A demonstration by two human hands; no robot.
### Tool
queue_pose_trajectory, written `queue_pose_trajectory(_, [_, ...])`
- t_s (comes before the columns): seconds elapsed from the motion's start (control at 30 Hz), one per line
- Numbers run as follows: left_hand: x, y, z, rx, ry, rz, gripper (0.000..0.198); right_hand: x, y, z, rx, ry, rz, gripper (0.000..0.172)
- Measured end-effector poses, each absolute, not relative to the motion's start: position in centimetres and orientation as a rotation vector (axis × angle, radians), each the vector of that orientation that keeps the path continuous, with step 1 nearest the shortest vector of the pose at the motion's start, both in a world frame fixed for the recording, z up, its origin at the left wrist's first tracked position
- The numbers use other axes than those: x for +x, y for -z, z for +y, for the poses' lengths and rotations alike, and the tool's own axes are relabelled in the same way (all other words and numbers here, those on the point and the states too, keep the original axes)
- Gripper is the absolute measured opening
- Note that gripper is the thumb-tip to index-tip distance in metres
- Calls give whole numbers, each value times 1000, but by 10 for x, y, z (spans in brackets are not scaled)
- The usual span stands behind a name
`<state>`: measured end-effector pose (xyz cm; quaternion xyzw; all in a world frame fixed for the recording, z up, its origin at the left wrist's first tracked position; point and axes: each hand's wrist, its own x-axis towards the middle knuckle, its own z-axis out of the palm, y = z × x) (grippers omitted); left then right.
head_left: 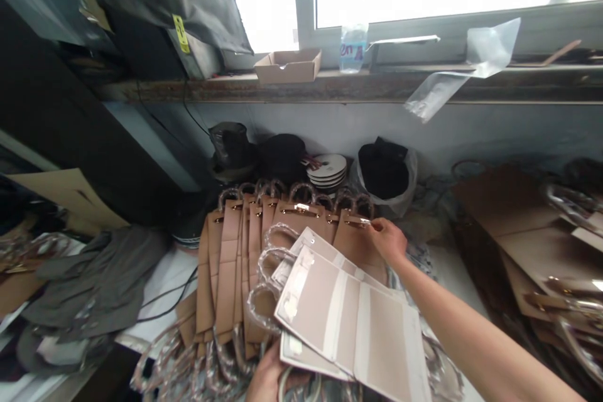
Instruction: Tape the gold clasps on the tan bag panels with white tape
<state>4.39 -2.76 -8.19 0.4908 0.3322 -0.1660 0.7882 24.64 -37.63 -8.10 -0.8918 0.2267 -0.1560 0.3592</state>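
Note:
My left hand (pixel 271 377) is at the bottom centre, closed around the lower edge and handles of a few flat handbag panels (pixel 325 308). Their pale lining sides face me, crossed by white strips, and plastic-wrapped handles stick out to the left. Farther off, my right hand (pixel 389 240) pinches the top of a tan handbag panel (pixel 355 242) beside its metal fitting. That panel stands at the right end of a row of several tan handbag panels (pixel 230 264) with wrapped loop handles and gold-coloured hardware. The pale panels hide part of the row.
More brown panels (pixel 509 213) are piled at the right. Behind the row stand a stack of white reels (pixel 327 166) and a plastic bag with black material (pixel 384 169). A bottle (pixel 353 31) and cardboard box (pixel 288 66) occupy the sill. Grey cloth (pixel 94 295) lies left.

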Motion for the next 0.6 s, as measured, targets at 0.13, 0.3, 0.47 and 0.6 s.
queue_pose_trajectory(0.13, [45, 82, -28, 1068, 379, 711, 54, 250, 86, -383, -2108, 410, 537, 36])
queue_pose_trajectory(0.3, [45, 76, -29, 1071, 389, 688, 48, 228, 78, -372, -2061, 478, 253, 34])
queue_pose_trajectory(0.47, [41, 69, -31, 1067, 454, 577, 40, 201, 64, -360, -2236, 486, -164, 26])
queue_pose_trajectory(0.6, [39, 72, -30, 1070, 459, 557, 40, 202, 66, -363, -2435, 495, -222, 27])
